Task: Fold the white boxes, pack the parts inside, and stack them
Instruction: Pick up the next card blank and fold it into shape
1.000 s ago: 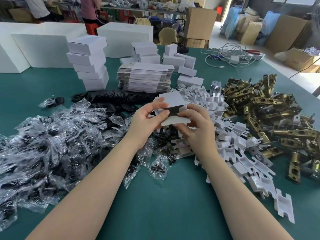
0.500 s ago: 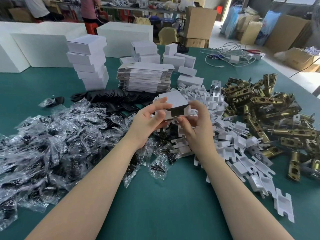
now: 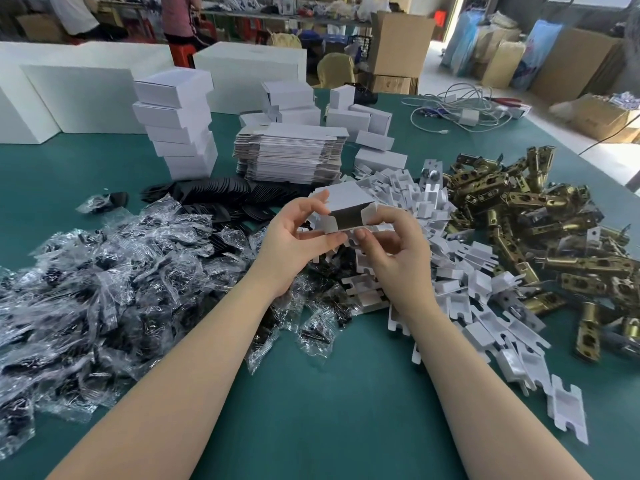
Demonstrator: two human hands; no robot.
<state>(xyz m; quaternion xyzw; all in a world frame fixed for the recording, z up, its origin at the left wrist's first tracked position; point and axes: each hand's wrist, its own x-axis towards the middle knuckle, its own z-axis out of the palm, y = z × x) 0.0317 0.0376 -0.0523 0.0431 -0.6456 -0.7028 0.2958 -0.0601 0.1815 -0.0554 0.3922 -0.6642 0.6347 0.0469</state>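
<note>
White box [image 3: 349,211] now showing open end with side flaps spread, left hand [image 3: 298,244] gripping it, right hand [image 3: 398,251] pinching the lower flap instead of covering the end.

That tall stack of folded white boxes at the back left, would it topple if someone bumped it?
Probably. The stack of white boxes is tall and narrow, with the boxes visibly skewed rather than squared up. They look like thin card, so likely light and easy to shift. The green table looks smooth, so a low push might slide them.

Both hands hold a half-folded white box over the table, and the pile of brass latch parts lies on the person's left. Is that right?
Not quite. The head view shows the brass latch parts on the person's right. Both the left hand and the right hand do hold the half-folded white box.
</note>
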